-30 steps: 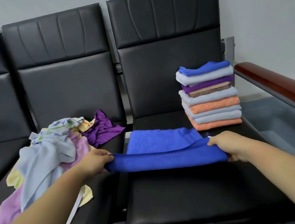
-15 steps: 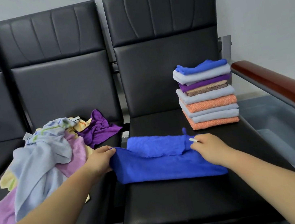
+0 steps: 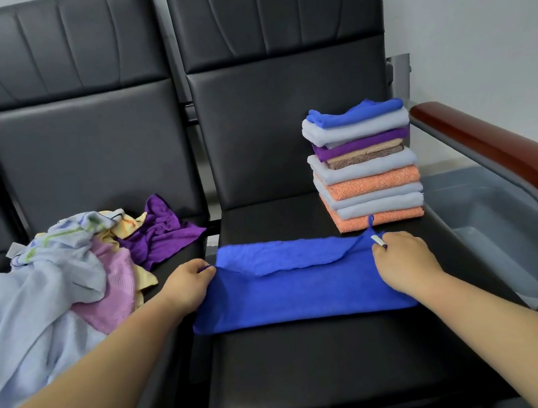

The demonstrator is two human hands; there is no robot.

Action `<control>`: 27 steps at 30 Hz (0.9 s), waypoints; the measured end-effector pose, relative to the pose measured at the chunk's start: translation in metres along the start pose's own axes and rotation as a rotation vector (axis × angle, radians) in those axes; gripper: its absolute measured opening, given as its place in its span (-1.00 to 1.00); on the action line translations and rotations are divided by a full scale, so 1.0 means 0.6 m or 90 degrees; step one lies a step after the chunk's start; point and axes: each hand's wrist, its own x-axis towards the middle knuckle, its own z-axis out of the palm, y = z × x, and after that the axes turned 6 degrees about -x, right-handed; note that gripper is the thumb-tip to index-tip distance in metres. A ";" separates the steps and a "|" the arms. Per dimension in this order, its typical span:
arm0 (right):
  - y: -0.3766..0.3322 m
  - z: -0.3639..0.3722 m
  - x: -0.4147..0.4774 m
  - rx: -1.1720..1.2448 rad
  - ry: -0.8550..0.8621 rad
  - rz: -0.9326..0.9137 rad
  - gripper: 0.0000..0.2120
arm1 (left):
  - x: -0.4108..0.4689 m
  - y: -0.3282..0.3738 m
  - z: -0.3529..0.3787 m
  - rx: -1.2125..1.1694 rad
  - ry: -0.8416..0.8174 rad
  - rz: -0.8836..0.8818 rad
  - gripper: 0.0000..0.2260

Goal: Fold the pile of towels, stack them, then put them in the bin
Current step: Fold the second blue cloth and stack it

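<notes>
One fold done: you've laid the near edge of the blue towel (image 3: 294, 293) onto its far edge, flat on the seat (image 3: 318, 369); left hand (image 3: 188, 280) and right hand (image 3: 403, 262) each pinch a corner. Second fold likely next

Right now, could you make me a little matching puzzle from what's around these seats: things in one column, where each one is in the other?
Things:
A. blue towel
B. folded stack
C. unfolded pile
D. bin

Places:
1. heaped on the middle seat
2. on the floor beyond the armrest
3. held between the left hand and right hand
4. at the back of the right-hand seat

Pairs: A-3, B-4, C-1, D-2.
</notes>
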 end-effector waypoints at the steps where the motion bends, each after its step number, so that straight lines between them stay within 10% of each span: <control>1: 0.000 -0.001 0.001 0.030 0.013 -0.004 -0.71 | 0.002 0.004 0.000 -0.008 0.006 -0.004 -0.81; 16: -0.002 -0.002 0.049 0.200 -0.013 0.055 -0.77 | 0.071 0.028 0.017 -0.110 0.121 -0.029 -0.80; 27: 0.002 0.011 0.076 0.203 -0.040 0.117 -0.78 | 0.113 0.049 0.030 0.122 0.100 0.086 -0.84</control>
